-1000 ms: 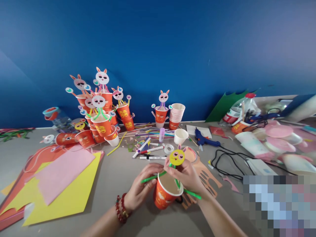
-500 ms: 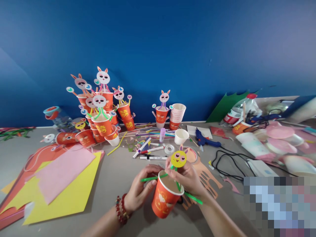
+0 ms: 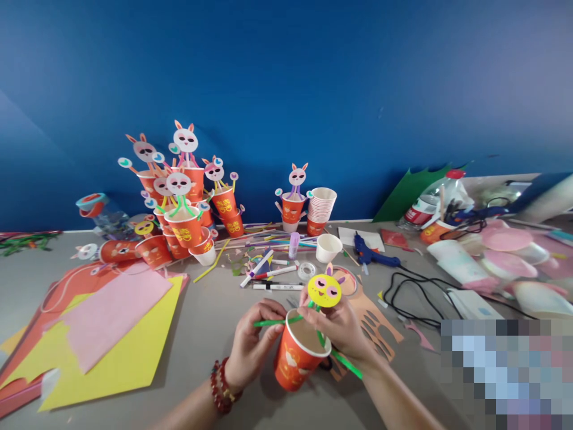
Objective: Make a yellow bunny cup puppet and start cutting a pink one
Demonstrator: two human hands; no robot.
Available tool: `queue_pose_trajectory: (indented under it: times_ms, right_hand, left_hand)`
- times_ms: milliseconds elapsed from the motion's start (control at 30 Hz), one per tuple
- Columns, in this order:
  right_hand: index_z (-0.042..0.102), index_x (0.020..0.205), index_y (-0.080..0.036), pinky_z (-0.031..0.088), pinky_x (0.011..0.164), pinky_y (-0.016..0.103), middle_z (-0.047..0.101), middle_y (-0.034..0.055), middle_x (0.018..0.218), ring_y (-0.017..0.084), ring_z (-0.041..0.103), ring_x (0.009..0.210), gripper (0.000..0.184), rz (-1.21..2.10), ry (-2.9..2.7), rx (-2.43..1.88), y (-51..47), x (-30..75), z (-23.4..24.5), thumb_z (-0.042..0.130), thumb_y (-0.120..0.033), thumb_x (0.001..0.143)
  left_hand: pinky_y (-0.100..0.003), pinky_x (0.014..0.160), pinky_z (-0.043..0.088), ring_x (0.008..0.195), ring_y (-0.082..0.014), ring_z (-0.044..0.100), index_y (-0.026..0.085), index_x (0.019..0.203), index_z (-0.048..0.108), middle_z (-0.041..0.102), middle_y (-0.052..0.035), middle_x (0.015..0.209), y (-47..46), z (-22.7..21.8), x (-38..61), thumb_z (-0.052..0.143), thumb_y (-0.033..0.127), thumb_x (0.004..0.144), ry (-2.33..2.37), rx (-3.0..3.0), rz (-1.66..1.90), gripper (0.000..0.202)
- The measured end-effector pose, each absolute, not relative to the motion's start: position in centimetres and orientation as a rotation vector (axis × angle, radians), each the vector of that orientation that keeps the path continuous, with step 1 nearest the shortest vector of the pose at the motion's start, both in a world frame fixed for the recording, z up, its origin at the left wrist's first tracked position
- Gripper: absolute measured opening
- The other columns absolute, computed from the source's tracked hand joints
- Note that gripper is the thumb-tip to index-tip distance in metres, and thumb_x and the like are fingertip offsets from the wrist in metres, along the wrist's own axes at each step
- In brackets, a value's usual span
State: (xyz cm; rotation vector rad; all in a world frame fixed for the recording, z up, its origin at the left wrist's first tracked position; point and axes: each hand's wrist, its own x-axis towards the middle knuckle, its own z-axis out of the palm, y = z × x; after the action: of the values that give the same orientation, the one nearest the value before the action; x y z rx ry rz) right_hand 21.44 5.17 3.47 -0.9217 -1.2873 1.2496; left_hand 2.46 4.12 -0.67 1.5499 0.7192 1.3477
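An orange paper cup (image 3: 295,361) tilts toward me low in the middle, held above the grey table (image 3: 215,322). Green straws (image 3: 273,322) stick out of it as arms, and a yellow paper bunny face (image 3: 324,290) stands on a green stem above the rim. My left hand (image 3: 253,349), with a red bead bracelet on the wrist, pinches the left green straw and rests against the cup's side. My right hand (image 3: 342,328) grips the stem under the yellow face at the cup's far rim.
Finished bunny cups (image 3: 183,197) stand stacked at back left, one more (image 3: 293,206) beside a stack of cups (image 3: 319,210). Pink and yellow paper sheets (image 3: 111,334) lie left. Markers (image 3: 268,275), tape, a blue glue gun (image 3: 369,254), black cables and pink plates (image 3: 505,239) crowd the right.
The cup has sunk slightly and tipped more toward me. The yellow face has turned a little to the right. Both hands keep their hold.
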Motion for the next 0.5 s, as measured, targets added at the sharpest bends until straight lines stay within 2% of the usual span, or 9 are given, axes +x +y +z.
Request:
queue_pose_trajectory:
  times_ms: [300, 500]
  right_hand:
    - [0.063, 0.081, -0.018, 0.045, 0.058, 0.023, 0.060, 0.0012, 0.074, 0.014, 0.054, 0.066, 0.021, 1.292, -1.262, -0.956, 5.0, 21.4, 4.2, 0.076, -0.035, 0.081]
    - [0.063, 0.081, -0.018, 0.044, 0.058, 0.024, 0.058, 0.0013, 0.073, 0.014, 0.052, 0.065, 0.024, 1.337, -1.263, -0.919, 5.4, 21.8, 4.7, 0.076, -0.038, 0.079]
  left_hand:
    - [-0.032, 0.085, 0.052, 0.093, -0.0194, 0.066, 0.017, 0.092, 0.068, 0.069, -0.0082, 0.099, 4.8, 0.2, 1.9, 0.067, 0.021, 0.090, 0.642, 1.624, 1.308, 0.005]
    - [-0.032, 0.082, 0.056, 0.092, -0.0206, 0.069, 0.019, 0.109, 0.072, 0.074, -0.0115, 0.098, 6.2, 1.1, 0.5, 0.065, 0.015, 0.091, 0.494, 1.858, 1.157, 0.020]
